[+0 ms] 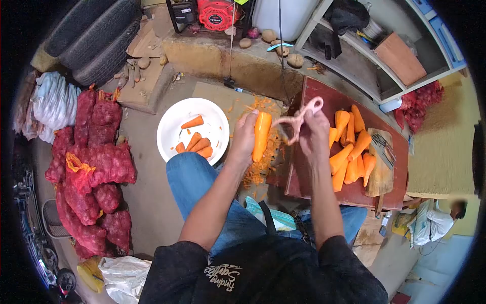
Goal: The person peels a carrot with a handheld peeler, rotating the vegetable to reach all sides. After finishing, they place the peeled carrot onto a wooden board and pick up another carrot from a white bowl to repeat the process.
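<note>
Carrot [261, 138] lengthwise in left grip [244, 137]

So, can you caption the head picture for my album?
Left hand holds a carrot; right hand grips a pink peeler.

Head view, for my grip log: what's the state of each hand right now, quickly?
Left hand: closed, holding an orange carrot.
Right hand: closed, holding a pink peeler.
</note>
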Motion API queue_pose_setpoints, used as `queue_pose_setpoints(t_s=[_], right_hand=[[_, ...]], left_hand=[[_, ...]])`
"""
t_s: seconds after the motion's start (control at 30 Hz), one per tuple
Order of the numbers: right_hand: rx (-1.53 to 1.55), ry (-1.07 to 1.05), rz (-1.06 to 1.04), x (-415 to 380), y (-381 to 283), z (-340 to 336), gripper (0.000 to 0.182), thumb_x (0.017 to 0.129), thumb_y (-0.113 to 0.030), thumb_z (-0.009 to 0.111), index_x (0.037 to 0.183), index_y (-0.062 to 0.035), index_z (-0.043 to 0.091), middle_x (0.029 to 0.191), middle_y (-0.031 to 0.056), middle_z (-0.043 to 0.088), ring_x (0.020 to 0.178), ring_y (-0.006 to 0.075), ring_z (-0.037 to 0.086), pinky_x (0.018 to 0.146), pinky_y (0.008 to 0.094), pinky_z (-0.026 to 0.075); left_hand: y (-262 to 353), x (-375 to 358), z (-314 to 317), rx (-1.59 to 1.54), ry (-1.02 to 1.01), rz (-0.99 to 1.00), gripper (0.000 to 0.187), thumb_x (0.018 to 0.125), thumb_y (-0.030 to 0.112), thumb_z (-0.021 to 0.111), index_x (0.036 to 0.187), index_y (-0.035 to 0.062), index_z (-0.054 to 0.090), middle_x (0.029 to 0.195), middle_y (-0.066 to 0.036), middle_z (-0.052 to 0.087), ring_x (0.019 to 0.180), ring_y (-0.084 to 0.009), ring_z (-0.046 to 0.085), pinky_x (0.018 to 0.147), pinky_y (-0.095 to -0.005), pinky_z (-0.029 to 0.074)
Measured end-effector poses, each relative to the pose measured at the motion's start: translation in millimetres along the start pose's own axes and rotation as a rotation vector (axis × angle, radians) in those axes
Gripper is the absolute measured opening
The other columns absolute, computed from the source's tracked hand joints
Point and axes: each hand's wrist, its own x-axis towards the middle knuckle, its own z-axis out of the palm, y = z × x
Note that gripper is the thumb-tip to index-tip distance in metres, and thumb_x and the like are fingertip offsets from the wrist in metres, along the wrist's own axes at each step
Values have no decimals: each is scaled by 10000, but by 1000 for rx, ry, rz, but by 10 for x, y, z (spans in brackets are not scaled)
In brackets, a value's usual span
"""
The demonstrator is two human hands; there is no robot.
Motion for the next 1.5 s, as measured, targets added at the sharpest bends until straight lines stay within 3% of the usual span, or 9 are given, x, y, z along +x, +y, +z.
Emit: queue_pose_setpoints(t_s=[0.07,0.3,0.5,0.7,0.83,0.9,1.03,1.2,1.5], right_hand=[[55,-58,33,-271,70,38,215,943,-183,668,1006,5,583,839,78,633,662,138,611,553,259,501],[25,-133,132,-593,251,96,198,911,-164,709,984,-14,603,822,54,649,637,116,611,537,252,493],[-28,-146,31,-66,211,-40,252,942,-242,682,995,-19,578,806,62,629,620,130,595,526,254,483],[-3,-28,-95,432,44,-170,159,981,-169,612,965,-14,582,737,66,633,540,131,573,462,241,447],[-31,-2,23,24,-86,-88,139,951,-132,636,992,-6,594,830,64,632,672,134,608,627,270,514],[-3,-64,99,-263,10,-113,178,919,-142,685,989,-4,597,826,59,638,668,134,618,619,262,522],[2,-200,263,-576,121,37,316,865,-242,765,982,-11,584,845,75,647,661,146,631,542,265,515],[31,-195,158,-390,326,10,214,923,-174,697,1017,-10,597,908,53,662,742,116,632,648,242,519],[-1,-70,4,498,173,-233,144,972,-164,635,961,-32,580,759,43,629,607,113,592,536,240,470]], left_hand=[[-30,41,22,26,16,122,315,1032,356,472,1035,52,558,785,-54,581,564,-140,579,483,-268,515],[47,-50,57,-4,-59,-23,391,1035,396,473,1121,24,556,826,-90,615,592,-143,593,510,-264,524],[-97,34,-11,-36,-68,-50,423,1027,426,480,1128,25,569,796,-94,622,530,-149,595,438,-270,513],[-11,-78,35,-105,-96,-179,466,1016,458,491,1165,24,574,770,-90,610,507,-157,600,421,-275,508],[-41,-11,-3,-98,7,-141,468,1009,468,501,1148,26,566,778,-79,589,541,-163,608,431,-284,512],[-10,-3,35,-65,24,-108,438,1010,480,491,1051,52,569,762,-76,584,545,-169,608,435,-282,502],[-59,-16,91,-99,8,-84,500,1011,456,512,1188,-4,597,810,-62,599,613,-149,621,491,-285,533],[-88,10,30,-32,19,-46,493,1013,458,509,1150,1,633,812,-68,627,615,-127,607,511,-264,527],[-94,-39,11,-114,-135,-148,482,1019,462,496,1130,6,609,824,-84,617,613,-161,613,508,-297,540]])
